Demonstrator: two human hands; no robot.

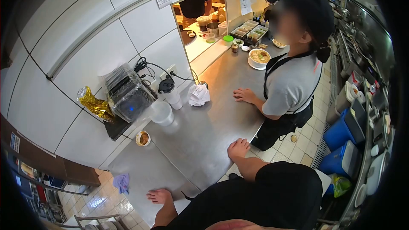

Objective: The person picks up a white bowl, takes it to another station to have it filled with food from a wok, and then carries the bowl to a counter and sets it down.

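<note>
My left hand (158,196) lies palm down on the steel counter (187,145), fingers stretched out and holding nothing. A purple cloth (122,183) hangs at the counter's edge to its left. My right hand (238,148) rests on the counter's near edge, its fingers extended, with nothing in it. Against the wall stand a small white bowl with brown food (143,138), a clear plastic tub (162,113) and a clear bottle with a black lid (171,94). Beside the bottle sits a pile of crumpled receipts (199,95).
A co-worker (294,76) in a grey shirt stands at the right, one hand on the counter. Near them is a bowl of soup (259,58) on a plate. A plastic-wrapped printer (130,93) is on the wall side. Blue bins (343,133) line the aisle.
</note>
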